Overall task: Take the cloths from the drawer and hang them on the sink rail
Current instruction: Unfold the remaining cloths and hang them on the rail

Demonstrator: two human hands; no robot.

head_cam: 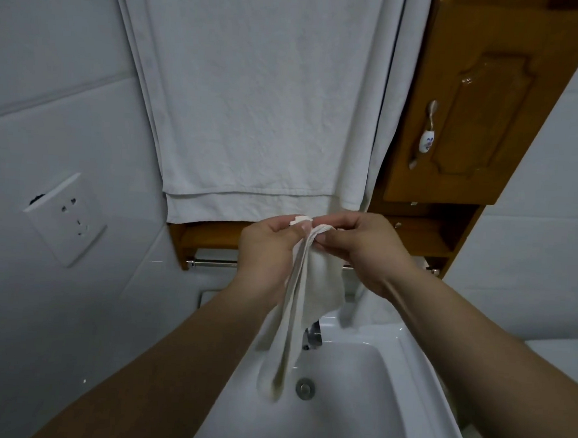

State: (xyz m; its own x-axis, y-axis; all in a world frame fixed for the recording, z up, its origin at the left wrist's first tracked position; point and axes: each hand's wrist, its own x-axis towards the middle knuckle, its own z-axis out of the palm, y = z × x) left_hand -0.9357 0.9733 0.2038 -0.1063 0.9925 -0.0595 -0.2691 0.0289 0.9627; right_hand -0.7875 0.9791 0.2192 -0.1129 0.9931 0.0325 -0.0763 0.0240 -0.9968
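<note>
Small white cloth (305, 287), bunched at its top edge and hanging in long folds, lower end dangling over the basin of the white sink (354, 409), just above the drain (305, 388). Pinched at the top from both sides: left hand (269, 248) with its grip clenched on the cloth's upper corner between thumb and fingers, right hand (363, 247) with its grip likewise closed on the gathered top edge, fingertips of the two hands nearly touching. Held up in front of the chrome sink rail (215, 263), which runs across behind the hands beneath a wooden shelf (208, 236); cloth not yet on the rail. Behind the hanging folds, part of a metal tap (313, 337), mostly hidden. Above the hands, a large white towel (254, 98) draped flat down the wall, lower hem just over the shelf. To the right, a wooden cabinet door (483, 112) with a white ceramic handle (426, 139). On the tiled wall to the left, a white power socket (67, 218). Both forearms bare, reaching in from the lower corners.
</note>
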